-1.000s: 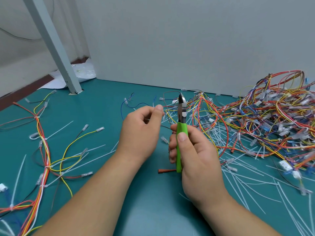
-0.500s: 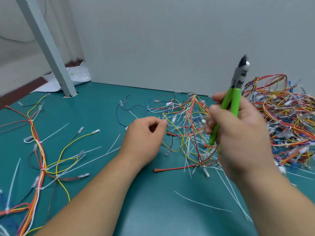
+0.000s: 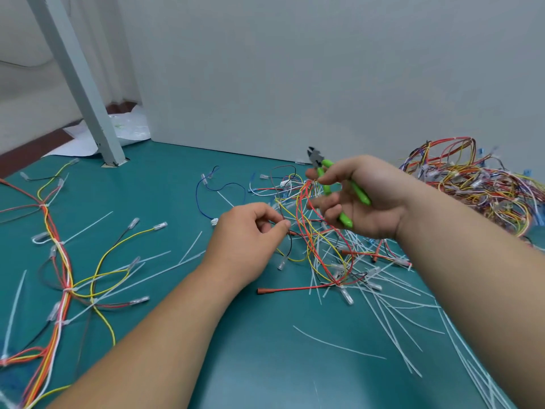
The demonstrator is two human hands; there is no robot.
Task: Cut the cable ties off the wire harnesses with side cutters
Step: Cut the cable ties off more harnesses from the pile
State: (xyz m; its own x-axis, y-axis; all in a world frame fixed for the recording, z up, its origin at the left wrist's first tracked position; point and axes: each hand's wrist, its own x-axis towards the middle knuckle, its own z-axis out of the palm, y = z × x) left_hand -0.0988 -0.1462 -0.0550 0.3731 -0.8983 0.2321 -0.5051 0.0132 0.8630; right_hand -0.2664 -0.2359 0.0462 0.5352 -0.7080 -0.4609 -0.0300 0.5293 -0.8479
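Observation:
My right hand (image 3: 359,199) holds the green-handled side cutters (image 3: 330,184) above the mat, their dark jaws pointing up and to the left. The same hand's thumb and fingertip also pinch red and yellow wires of a loose harness (image 3: 318,246) that hangs down to the mat. Just left of it, my left hand (image 3: 250,234) pinches a thin dark wire of that harness. Cut white cable ties (image 3: 339,345) lie scattered on the mat.
A large tangled pile of harnesses (image 3: 477,190) fills the far right. Another tied harness (image 3: 59,261) lies along the left side of the green mat (image 3: 250,364). A grey post (image 3: 85,93) stands at the back left before a grey wall.
My right hand has come down and leftward with the cutters, tilting their jaws from up-right to up-left, and now pinches harness wires. My left hand keeps its pinch near the same spot.

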